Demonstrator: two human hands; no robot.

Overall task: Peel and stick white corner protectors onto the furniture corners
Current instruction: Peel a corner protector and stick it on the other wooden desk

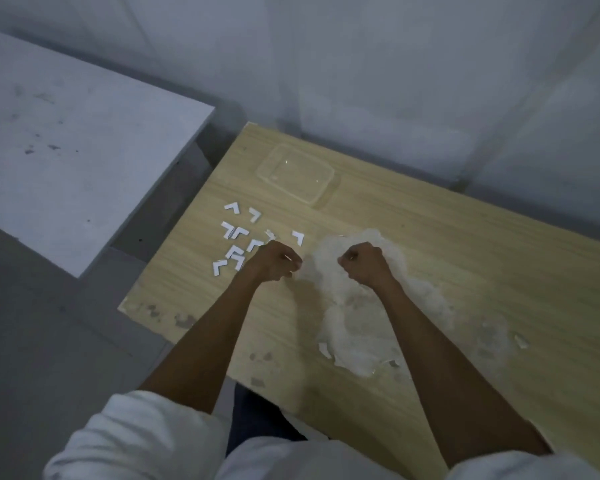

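Several small white L-shaped corner protectors (pixel 236 233) lie scattered on the left part of a light wooden table (pixel 465 271). My left hand (pixel 276 261) hovers just right of them with fingers curled; a thin pale sliver shows at its fingertips, and I cannot tell whether it is a protector or a backing strip. My right hand (pixel 364 263) is a curled fist a short way to the right, above a worn white patch (pixel 357 323) of the tabletop. Whether it holds anything is hidden by the fingers.
A clear plastic container (pixel 297 174) sits on the table near its far left corner. A grey table (pixel 66 143) stands to the left across a narrow gap. Grey walls rise behind. Small peeled scraps (pixel 520 341) lie near the worn patch.
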